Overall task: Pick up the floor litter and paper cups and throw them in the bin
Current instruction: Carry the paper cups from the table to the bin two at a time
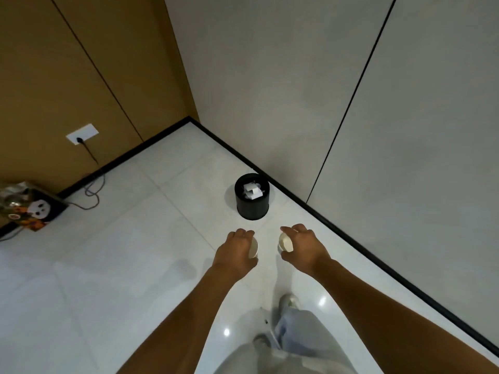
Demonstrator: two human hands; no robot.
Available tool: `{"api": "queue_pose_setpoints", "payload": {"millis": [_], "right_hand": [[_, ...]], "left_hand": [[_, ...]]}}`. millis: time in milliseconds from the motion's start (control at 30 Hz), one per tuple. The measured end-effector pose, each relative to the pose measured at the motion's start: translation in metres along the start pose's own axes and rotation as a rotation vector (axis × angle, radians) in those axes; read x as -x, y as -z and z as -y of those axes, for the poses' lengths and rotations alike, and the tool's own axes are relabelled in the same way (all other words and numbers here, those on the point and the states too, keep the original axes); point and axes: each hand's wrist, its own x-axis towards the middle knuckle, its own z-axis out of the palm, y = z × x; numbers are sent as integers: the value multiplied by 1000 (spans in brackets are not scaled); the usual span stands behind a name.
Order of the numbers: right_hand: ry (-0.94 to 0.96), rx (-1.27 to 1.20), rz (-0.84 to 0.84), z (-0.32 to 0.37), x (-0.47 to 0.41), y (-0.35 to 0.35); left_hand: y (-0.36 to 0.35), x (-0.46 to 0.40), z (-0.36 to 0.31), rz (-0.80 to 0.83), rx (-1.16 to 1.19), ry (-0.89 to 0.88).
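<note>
A small black round bin [252, 206] stands on the white tiled floor close to the right wall, with white crumpled paper [253, 192] inside it. Both arms are stretched out toward it, stopping a little short of it. My left hand [235, 251] grips a cream paper cup [253, 248] from above, mostly hidden under the fingers. My right hand [303, 245] holds a second cream paper cup [285, 242], its open mouth facing the camera.
A colourful box with a panda face [32, 207] sits by the left wall, next to a black cable [93, 191] that runs from a wall socket [82, 134]. A black skirting runs along both walls. My legs and a shoe [290, 300] show below.
</note>
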Motion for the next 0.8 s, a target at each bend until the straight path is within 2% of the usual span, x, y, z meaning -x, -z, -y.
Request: {"api": "queue_pose_setpoints", "payload": {"millis": [167, 467, 800], "right_hand": [[-11, -18, 20, -19, -93, 38], [41, 19, 77, -31, -276, 127], [112, 110, 222, 6, -432, 140]], "left_hand": [[19, -97, 2, 33, 21, 43], [75, -266, -2, -16, 110, 154], [93, -378, 56, 26, 201, 282]]}}
